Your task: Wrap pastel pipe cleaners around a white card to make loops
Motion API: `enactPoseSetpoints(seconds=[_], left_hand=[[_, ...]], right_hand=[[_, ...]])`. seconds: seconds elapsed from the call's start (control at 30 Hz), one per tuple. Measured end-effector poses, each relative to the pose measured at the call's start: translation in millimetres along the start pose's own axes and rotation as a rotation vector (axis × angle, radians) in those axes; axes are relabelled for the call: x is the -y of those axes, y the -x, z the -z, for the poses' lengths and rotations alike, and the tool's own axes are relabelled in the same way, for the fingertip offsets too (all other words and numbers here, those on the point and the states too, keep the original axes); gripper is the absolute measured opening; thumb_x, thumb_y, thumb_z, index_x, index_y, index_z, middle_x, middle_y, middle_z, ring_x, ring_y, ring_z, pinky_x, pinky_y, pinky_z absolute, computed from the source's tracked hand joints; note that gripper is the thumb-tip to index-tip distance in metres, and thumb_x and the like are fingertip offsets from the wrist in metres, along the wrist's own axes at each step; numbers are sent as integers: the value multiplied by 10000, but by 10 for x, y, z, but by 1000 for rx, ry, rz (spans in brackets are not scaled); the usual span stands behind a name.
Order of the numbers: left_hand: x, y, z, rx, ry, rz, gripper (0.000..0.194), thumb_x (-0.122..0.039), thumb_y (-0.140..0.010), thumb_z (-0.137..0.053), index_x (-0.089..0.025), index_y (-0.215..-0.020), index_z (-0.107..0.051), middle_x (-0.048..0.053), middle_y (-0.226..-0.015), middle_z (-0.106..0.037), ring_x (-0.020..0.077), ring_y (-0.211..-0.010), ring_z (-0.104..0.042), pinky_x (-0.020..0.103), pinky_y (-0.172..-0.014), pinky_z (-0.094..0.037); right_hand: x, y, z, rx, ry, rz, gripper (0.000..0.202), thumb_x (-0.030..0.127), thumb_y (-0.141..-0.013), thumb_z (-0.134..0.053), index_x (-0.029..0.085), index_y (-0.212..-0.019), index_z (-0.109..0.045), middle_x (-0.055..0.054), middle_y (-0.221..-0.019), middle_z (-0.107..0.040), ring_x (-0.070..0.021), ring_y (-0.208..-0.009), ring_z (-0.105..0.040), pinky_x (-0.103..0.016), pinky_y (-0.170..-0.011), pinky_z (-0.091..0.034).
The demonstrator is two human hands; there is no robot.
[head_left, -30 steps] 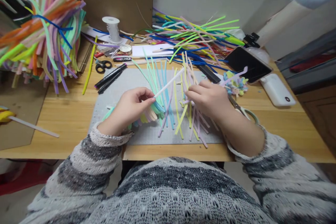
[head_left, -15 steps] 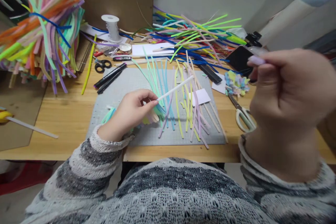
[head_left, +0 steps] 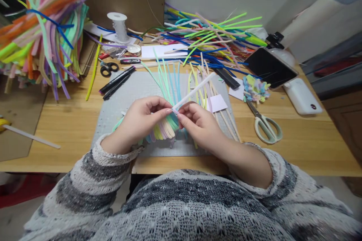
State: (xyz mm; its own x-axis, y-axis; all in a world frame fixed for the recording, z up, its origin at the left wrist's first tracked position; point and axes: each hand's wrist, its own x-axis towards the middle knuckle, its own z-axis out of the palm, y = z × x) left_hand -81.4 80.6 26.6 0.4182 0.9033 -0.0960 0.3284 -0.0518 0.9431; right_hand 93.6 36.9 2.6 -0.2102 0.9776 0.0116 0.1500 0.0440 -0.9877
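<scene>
A white pipe cleaner [head_left: 195, 91] slants up and to the right from the fingertips of both my hands. My left hand [head_left: 143, 118] pinches its lower end between thumb and forefinger. Meeting it there, my right hand [head_left: 203, 125] has thumb and finger closed on the same end, where a small lilac-white bit shows. Below the fingers lies a row of looped pastel pipe cleaners [head_left: 164, 130], partly covered by my left hand. Mint green pipe cleaners [head_left: 161, 81] and yellow pipe cleaners [head_left: 195, 77] lie loose on the grey cutting mat [head_left: 121, 96].
White-handled scissors [head_left: 266, 126], a phone [head_left: 270, 67] and a white case [head_left: 302, 96] are at right. Black scissors [head_left: 109, 68], markers [head_left: 117, 83] and a wire spool [head_left: 119, 28] stand left. A big pipe-cleaner bundle [head_left: 45, 37] fills the left corner; a glue stick [head_left: 31, 136] juts in below.
My right hand has come down and left from close to the camera to meet my left hand at the white pipe cleaner. My left hand has stayed nearly in place.
</scene>
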Motion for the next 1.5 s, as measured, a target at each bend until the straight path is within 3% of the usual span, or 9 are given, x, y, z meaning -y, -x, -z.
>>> enactPoseSetpoints(seconds=[0.37, 0.93, 1.1, 1.5], left_hand=[[36, 8, -29, 15, 4, -44, 179, -306, -783, -636, -148, -859, -670, 30, -808, -689, 141, -736, -608, 265, -689, -466], [42, 8, -47, 2, -84, -86, 174, -313, -774, -662, -141, -795, -680, 15, -725, -676, 120, -671, -588, 231, -611, -436], [36, 7, -29, 26, -122, -116, 172, -307, -789, -647, -137, -769, -668, 11, -702, -654, 115, -665, -567, 230, -609, -420], [114, -25, -49, 103, 109, 13, 190, -317, -762, -664, -133, -777, -616, -2, -681, -587, 103, -624, -526, 229, -592, -418]], right_hand=[[-1, -17, -6, -163, 134, 135, 57, 214, -796, -614, 177, -755, -603, 12, -723, -597, -101, -666, -533, -259, -608, -426], [-31, -15, 3, -149, 211, 189, 66, 179, -781, -596, 182, -716, -609, 32, -667, -595, -97, -658, -544, -246, -620, -436], [-29, -22, -3, -128, 205, 128, 47, 205, -778, -601, 179, -740, -610, 25, -675, -591, -103, -649, -542, -254, -610, -439], [-12, -30, 33, -95, 190, 126, 57, 231, -795, -605, 178, -785, -623, 7, -725, -631, -120, -693, -575, -282, -663, -455]])
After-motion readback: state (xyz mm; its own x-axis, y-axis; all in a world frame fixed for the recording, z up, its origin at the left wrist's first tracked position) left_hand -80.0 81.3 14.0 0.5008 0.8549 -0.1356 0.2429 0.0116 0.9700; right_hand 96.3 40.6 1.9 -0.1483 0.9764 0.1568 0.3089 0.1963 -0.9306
